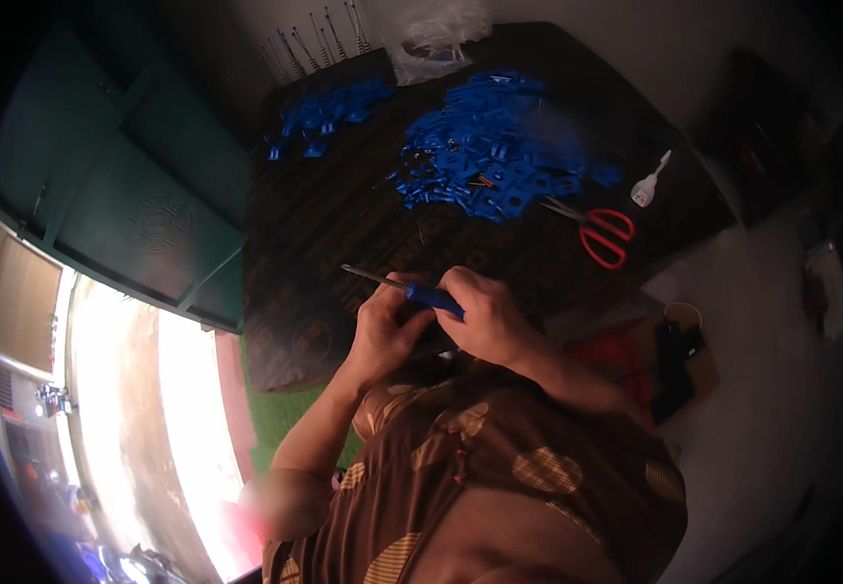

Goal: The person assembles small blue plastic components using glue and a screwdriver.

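Note:
A screwdriver (434,299) with a blue handle and a thin metal shaft is held just over the table's near edge, its shaft pointing left. Closed round the rear of the handle is my right hand (485,316). My left hand (385,328) is closed at the front of the handle, where the shaft begins; parts of its fingers are hidden. Beyond my hands, a large heap of blue plastic pieces (499,146) lies on the dark table (334,214). A smaller group of blue pieces (329,109) lies at the far left.
Red-handled scissors (606,238) and a white nozzle bottle (645,187) lie to the right. At the back are a clear plastic bag (431,63) and several upright rods with springs (319,44). A green metal door (139,185) stands left, beside a bright opening.

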Demonstrator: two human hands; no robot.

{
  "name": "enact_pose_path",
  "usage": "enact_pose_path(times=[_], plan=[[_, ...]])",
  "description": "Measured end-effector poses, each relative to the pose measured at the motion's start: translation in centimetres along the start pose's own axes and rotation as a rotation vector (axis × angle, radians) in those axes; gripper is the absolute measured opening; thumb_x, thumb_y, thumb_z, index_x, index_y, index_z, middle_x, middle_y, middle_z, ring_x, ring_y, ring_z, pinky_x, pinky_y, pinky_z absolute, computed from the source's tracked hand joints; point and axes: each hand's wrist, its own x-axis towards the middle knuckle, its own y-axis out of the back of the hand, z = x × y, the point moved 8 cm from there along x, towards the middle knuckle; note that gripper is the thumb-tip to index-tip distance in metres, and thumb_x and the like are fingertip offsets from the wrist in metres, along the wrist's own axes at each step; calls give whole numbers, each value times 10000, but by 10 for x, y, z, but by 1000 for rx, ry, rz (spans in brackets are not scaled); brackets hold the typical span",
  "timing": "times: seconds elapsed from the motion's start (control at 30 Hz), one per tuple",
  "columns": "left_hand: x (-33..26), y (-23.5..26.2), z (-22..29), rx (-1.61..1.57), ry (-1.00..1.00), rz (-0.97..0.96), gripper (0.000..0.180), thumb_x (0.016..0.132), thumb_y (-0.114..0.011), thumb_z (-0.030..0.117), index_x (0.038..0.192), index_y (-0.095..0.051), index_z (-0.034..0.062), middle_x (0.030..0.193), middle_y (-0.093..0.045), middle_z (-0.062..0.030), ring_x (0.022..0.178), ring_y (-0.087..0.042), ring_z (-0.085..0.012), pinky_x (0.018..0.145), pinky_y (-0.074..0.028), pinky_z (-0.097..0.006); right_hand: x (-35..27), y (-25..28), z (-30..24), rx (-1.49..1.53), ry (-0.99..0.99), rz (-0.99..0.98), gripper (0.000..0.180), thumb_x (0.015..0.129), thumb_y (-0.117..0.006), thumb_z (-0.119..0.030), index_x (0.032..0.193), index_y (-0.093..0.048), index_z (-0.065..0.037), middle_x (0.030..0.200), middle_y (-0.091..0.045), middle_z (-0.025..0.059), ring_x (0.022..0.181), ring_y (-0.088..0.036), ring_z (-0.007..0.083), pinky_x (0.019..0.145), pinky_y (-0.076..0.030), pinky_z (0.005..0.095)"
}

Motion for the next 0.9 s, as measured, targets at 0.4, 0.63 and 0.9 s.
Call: enact_pose_path(times=[0.4, 0.63, 0.9], plan=[[15, 15, 3, 452, -198, 82, 305, 711, -686, -6, 1014, -653, 9, 1050, -632, -127, 1029, -531, -339, 911, -438, -403, -7, 28, 42, 64, -213, 156, 141, 868, -645, -120, 939, -593, -11, 761, -600, 154, 659, -629, 295, 558, -471, 355], [12, 17, 6, 470, -152, 122, 303, 715, -701, 12, 1015, -658, 3, 1039, -630, -138, 1015, -543, -329, 888, -445, -395, -35, 118, 78, -388, -328, 414, 262, 903, -563, -91, 1145, -565, 11, 952, -605, 170, 861, -635, 285, 711, -507, 360], [12, 18, 2, 418, -107, 135, 287, 725, -697, 5, 1008, -653, -8, 1032, -630, -144, 1000, -550, -322, 875, -450, -387, -42, 165, 95, -536, -483, 502, 407, 873, -520, 13, 1266, -569, -84, 1076, -581, 169, 970, -613, 320, 821, -498, 381]])
